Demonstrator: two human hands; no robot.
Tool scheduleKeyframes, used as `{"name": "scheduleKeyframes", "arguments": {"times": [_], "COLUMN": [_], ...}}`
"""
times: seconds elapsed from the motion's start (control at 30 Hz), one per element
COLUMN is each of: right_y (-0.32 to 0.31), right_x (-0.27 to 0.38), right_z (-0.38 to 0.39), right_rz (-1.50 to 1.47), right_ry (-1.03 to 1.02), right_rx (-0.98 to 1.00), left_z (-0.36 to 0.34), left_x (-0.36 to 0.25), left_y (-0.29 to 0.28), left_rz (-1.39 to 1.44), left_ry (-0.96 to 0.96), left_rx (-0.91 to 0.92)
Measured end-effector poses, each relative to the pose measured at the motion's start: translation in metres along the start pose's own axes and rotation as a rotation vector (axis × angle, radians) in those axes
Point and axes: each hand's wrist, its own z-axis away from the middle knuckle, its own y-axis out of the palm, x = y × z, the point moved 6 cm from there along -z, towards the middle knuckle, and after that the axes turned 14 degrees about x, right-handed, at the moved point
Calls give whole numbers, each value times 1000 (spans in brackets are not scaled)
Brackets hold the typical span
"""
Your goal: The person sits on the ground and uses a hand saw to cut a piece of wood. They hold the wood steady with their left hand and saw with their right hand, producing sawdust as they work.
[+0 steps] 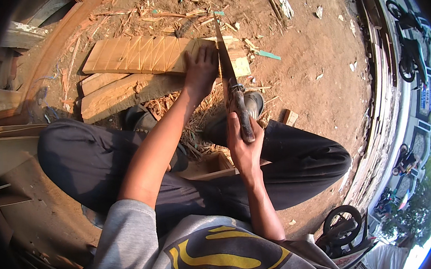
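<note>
My left hand (200, 69) lies on top of a wooden plank (133, 55) with pencil-like or cut zigzag lines across it, fingers spread near its right end. My right hand (246, 139) grips the worn handle of a handsaw (225, 58), whose dark blade points away from me and runs just right of my left fingers, over the plank's right end. The plank rests on other rough boards (109, 100), with shavings around them. My legs are bent either side, and my shoes show under the boards and saw.
Dirt ground (315, 51) has scattered wood scraps and a green strip (267, 55). A wooden frame (38, 67) and panels (12, 150) stand at left. Long stacked timber (374, 61) runs along the right, with motorbikes (406, 53) beyond and a wheel (341, 225) at lower right.
</note>
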Motion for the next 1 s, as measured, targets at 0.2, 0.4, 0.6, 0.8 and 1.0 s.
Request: {"name": "scheduleKeyframes", "arguments": {"times": [0.2,0.4,0.6,0.8,1.0], "right_y": [0,1,-2,-7,-5], "right_x": [34,36,18,12,13], "right_z": [0,-20,-26,-31,10], "right_rz": [240,467,-231,-1,93], "right_ry": [-140,-426,-83,-128,-134], "right_rx": [-121,75,213,184,177], "left_z": [-1,-5,-3,-5,-2], "left_x": [1,4,1,2,0], "left_y": [1,3,2,6,4], "left_rz": [-59,93,53,5,15], "left_ry": [-20,-5,7,-13,-10], "left_rx": [-29,32,-22,72,44]}}
